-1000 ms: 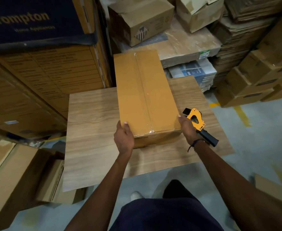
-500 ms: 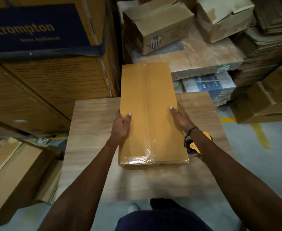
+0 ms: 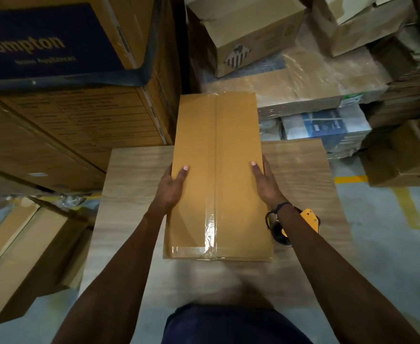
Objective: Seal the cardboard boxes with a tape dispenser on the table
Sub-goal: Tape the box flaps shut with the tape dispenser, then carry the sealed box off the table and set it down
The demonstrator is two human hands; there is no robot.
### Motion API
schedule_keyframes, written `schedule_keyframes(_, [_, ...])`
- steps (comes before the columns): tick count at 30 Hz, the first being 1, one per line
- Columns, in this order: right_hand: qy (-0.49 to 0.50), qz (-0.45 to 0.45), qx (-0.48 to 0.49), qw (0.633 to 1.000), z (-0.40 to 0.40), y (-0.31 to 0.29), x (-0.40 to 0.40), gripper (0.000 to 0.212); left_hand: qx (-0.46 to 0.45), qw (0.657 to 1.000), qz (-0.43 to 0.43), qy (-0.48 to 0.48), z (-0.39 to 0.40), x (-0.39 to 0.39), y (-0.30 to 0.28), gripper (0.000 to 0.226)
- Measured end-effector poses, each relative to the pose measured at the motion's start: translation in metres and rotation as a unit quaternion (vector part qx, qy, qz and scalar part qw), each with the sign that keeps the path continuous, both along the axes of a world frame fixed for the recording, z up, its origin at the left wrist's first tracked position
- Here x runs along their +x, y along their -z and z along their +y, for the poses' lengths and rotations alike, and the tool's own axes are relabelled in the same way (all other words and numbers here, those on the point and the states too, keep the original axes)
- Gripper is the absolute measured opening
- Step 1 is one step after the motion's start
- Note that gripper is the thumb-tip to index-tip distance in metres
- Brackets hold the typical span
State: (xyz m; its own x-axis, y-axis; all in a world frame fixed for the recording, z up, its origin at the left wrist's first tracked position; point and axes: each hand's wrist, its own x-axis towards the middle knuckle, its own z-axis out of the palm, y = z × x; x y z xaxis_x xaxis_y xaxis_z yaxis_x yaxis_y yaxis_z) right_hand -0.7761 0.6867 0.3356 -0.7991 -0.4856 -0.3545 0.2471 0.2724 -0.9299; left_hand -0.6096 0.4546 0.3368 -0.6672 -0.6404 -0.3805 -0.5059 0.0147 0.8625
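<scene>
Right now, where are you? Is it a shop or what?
Probably a warehouse or packing room. Stacked cartons crowd around the table, yellow lines mark the floor, and both hands hold a taped cardboard box.

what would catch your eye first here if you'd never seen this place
The long cardboard box in the middle, taped along its seam, gripped at its sides by the left hand and right hand. Next, the yellow tape dispenser on the wooden table, partly hidden under the right forearm.
</scene>
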Motion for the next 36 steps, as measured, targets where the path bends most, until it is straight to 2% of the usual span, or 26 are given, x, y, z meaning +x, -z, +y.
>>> schedule_keyframes(6, [-0.015,0.019,0.011,1.000,0.011,0.002,0.015,0.061,-0.007,1.000,0.023,0.011,0.011,0.024,-0.008,0.065])
schedule_keyframes(11, [-0.001,0.025,0.000,1.000,0.033,0.001,0.072,0.061,-0.014,0.999,0.037,0.013,0.026,0.078,-0.014,0.062])
schedule_keyframes(19, [0.058,0.086,-0.050,0.993,0.042,-0.077,0.154,0.054,-0.029,0.993,0.106,0.038,0.026,0.135,-0.083,0.061])
schedule_keyframes(22, [0.087,0.116,-0.069,0.987,0.058,-0.112,0.175,0.053,-0.039,0.986,0.142,0.076,0.032,0.141,-0.117,0.066])
schedule_keyframes(29, [0.192,0.203,-0.099,0.955,0.142,-0.171,0.195,0.057,-0.096,0.954,0.238,0.153,0.103,0.122,-0.185,0.062])
schedule_keyframes(36, [0.256,0.246,-0.072,0.932,0.284,-0.183,0.209,0.057,-0.092,0.933,0.263,0.226,0.231,0.084,-0.194,0.059])
